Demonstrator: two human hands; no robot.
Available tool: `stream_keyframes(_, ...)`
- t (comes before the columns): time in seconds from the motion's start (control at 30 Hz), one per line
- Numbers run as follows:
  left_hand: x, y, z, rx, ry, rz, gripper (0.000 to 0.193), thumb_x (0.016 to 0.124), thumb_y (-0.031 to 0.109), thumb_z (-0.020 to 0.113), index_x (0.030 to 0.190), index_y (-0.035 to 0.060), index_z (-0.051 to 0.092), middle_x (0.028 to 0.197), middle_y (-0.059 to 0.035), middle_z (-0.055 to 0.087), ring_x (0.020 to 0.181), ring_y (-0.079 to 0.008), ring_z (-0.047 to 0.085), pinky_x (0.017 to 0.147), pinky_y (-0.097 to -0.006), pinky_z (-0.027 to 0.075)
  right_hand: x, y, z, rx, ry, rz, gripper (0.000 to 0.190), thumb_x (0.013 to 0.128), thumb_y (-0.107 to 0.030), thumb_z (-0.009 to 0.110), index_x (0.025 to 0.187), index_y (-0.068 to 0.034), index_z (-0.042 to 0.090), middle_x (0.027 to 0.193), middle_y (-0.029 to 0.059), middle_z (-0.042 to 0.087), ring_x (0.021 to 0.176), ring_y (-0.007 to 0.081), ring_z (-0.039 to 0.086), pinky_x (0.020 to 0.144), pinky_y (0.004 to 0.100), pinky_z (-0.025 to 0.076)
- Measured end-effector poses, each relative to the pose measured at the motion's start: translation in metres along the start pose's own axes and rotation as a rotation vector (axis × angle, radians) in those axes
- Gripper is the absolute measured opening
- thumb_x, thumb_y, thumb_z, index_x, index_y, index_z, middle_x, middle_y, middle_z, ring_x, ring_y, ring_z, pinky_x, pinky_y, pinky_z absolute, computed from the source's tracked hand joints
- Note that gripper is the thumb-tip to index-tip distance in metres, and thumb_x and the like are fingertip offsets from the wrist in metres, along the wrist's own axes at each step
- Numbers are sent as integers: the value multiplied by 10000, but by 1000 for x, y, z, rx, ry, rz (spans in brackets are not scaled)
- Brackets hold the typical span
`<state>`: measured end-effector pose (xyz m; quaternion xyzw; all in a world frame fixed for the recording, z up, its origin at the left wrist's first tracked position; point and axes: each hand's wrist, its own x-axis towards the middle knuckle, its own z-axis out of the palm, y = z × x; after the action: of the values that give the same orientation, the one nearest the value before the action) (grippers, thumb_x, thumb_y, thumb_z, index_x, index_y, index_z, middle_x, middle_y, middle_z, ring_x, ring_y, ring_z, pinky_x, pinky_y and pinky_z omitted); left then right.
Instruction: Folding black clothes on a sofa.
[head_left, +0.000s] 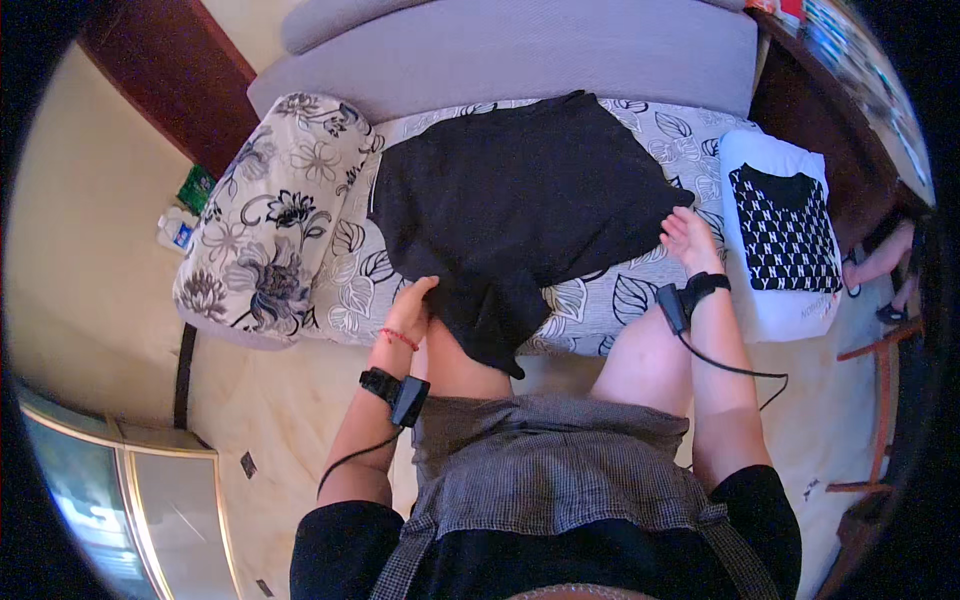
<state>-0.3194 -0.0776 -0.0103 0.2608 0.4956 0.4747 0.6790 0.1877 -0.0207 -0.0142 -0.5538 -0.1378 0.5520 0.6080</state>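
A black cloth garment (510, 195) lies spread over the leaf-patterned sofa seat cover (637, 300), and its near part hangs over the front edge by my knee. My left hand (412, 304) is at the garment's near left edge, thumb on top and fingers hidden beneath, holding the cloth. By the garment's right corner is my right hand (684, 231), palm up with the fingers slightly curled; whether the fingertips grip the cloth I cannot tell.
A floral cushion (277, 217) lies at the left. A folded black-and-white patterned garment (787, 232) rests on a white package (780, 319) at the right. Behind is the grey sofa backrest (525, 56). Another person's foot (859, 274) shows at the far right.
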Motion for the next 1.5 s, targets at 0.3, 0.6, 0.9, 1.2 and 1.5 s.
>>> stream_keyframes(0.3, -72, 12, 28, -557, -97, -73, 427, 942, 264, 519, 1289, 16, 495, 1298, -142, 554, 1187, -302, 526, 1039, -456, 390, 100, 5, -51, -221, 251, -74, 445, 820, -310, 666, 1183, -88, 534, 1133, 63, 548, 995, 219, 542, 815, 434, 443)
stream_keyframes(0.6, -92, 11, 33, -491, -83, 19, 430, 942, 265, 522, 1316, 56, 481, 1349, -109, 518, 1255, -293, 469, 1064, -472, 346, 110, -8, -41, -270, 88, 27, 252, 807, -326, 724, 859, -127, 578, 583, -15, 492, 400, 100, 435, 335, 252, 293)
stream_keyframes(0.9, -102, 46, -11, -333, 260, 247, 356, 930, 232, 526, 1223, 32, 551, 1171, -96, 638, 1072, -206, 612, 925, -380, 493, 78, -36, -39, -399, 13, -483, 197, 834, -245, 698, 760, -86, 608, 616, -44, 527, 521, 64, 446, 489, 239, 356)
stream_keyframes(1.2, -73, 34, -59, 39, 334, 83, 175, 906, 116, 529, 1061, 45, 570, 1072, -116, 638, 953, -266, 636, 808, -456, 526, 35, -44, -64, -803, -43, -39, 248, 817, -336, 716, 825, -113, 609, 737, 5, 604, 627, 119, 550, 519, 315, 431)
stream_keyframes(1.5, -47, -10, -65, -108, 280, -50, 319, 943, 254, 539, 1133, 11, 619, 1095, -109, 666, 918, -243, 655, 864, -377, 525, 13, -16, -60, -1095, -116, 71, 400, 791, -425, 709, 991, -94, 605, 804, 42, 632, 530, 163, 544, 455, 293, 427)
